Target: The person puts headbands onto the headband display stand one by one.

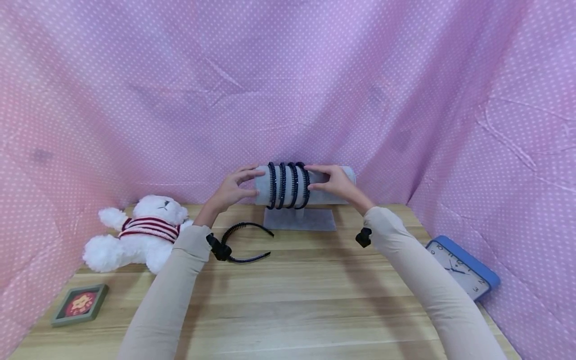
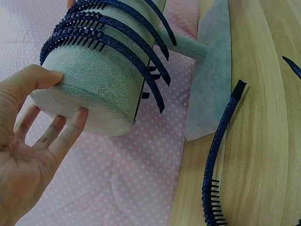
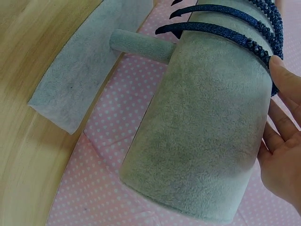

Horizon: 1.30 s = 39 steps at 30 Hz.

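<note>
Several dark blue beaded headbands (image 1: 294,186) sit side by side around a grey velvety display roll (image 1: 333,172) on a stand. My left hand (image 1: 236,187) is at the roll's left end; in the left wrist view its thumb (image 2: 44,77) lies at the rim and the fingers spread by the end face. My right hand (image 1: 335,181) reaches over the roll, thumb and a fingertip at the rightmost headband (image 3: 221,33). In the right wrist view the thumb tip (image 3: 276,61) meets that band's beaded part, while the other fingers are partly hidden behind the roll.
Another headband (image 1: 236,227) lies on the wooden table (image 1: 288,310) before the stand's flat base (image 1: 315,220). To the left are a white plush bear (image 1: 150,230) and a small framed picture (image 1: 81,304). A blue clock (image 1: 465,270) leans at the right, against pink dotted cloth (image 1: 288,75).
</note>
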### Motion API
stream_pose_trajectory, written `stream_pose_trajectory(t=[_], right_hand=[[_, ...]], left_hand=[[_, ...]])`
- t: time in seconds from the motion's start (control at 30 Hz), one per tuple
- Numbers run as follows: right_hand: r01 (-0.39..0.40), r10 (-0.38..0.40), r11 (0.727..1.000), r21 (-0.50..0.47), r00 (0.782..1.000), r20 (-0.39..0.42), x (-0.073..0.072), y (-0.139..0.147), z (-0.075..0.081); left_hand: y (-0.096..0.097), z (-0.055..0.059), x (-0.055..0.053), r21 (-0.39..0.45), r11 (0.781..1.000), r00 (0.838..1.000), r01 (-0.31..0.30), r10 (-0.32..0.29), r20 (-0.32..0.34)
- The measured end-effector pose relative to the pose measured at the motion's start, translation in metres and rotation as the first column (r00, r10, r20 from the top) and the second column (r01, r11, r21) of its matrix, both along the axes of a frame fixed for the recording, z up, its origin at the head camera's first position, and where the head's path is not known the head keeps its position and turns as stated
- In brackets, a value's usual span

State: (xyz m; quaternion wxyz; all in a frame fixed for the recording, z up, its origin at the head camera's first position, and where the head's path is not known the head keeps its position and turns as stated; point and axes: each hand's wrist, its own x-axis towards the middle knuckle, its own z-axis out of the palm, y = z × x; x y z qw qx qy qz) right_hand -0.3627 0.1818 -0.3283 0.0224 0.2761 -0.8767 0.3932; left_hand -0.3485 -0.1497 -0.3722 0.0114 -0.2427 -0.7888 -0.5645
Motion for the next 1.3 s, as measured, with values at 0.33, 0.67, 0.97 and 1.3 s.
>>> stream_pose_trajectory(t=[0.33, 0.67, 0.97, 1.3], right_hand=[[-0.003, 0.003, 1.000, 0.002, 1.000, -0.009, 0.001, -0.003, 0.000], [-0.046, 0.041, 0.998, -0.035, 0.990, -0.132, 0.015, -0.004, 0.001], [-0.209, 0.188, 0.972, -0.103, 0.965, -0.182, 0.053, -0.023, -0.011], [-0.475, 0.474, 0.878, 0.053, 0.880, 0.037, 0.070, -0.076, -0.052]], left_hand=[[-0.001, 0.004, 0.002, -0.002, 1.000, 1.000, 0.006, -0.006, -0.011], [0.001, 0.007, 0.004, 0.002, 1.000, 1.000, 0.014, -0.014, 0.004], [0.001, 0.007, 0.006, -0.006, 1.000, 1.000, 0.015, -0.015, 0.022], [0.000, 0.007, 0.007, -0.041, 0.999, 1.000, 0.003, -0.002, 0.006]])
